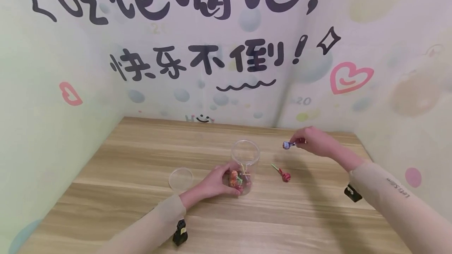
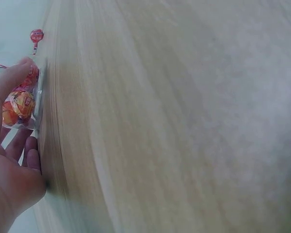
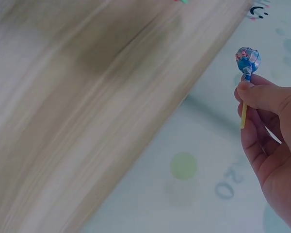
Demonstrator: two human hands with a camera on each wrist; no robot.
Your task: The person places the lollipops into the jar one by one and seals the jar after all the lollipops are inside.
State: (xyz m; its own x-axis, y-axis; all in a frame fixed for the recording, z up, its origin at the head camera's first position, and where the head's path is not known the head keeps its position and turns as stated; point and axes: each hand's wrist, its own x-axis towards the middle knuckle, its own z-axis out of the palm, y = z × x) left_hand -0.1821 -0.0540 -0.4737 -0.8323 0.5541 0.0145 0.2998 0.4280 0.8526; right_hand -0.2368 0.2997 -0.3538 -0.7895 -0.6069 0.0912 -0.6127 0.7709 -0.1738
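Observation:
A clear plastic jar (image 1: pixel 246 156) stands upright on the table with its top uncovered. Several wrapped lollipops (image 1: pixel 236 179) lie in its lower part, one in orange wrapping (image 2: pixel 20 108). My left hand (image 1: pixel 213 183) grips the jar low down, thumb on the near side and fingers behind. Up to the right, my right hand (image 1: pixel 312 141) pinches a blue-wrapped lollipop (image 3: pixel 248 59) by its stick, below the candy. The yellow stick (image 3: pixel 243 116) runs down past the fingers. A red lollipop (image 1: pixel 285 176) with a green stick lies on the table, right of the jar.
A round clear lid (image 1: pixel 181 178) lies flat on the table, left of the jar. The wood-grain table (image 1: pixel 141 148) meets a printed wall (image 1: pixel 197 101) at the back, with side walls to left and right. Each sleeve carries a small black wrist camera (image 1: pixel 180 233).

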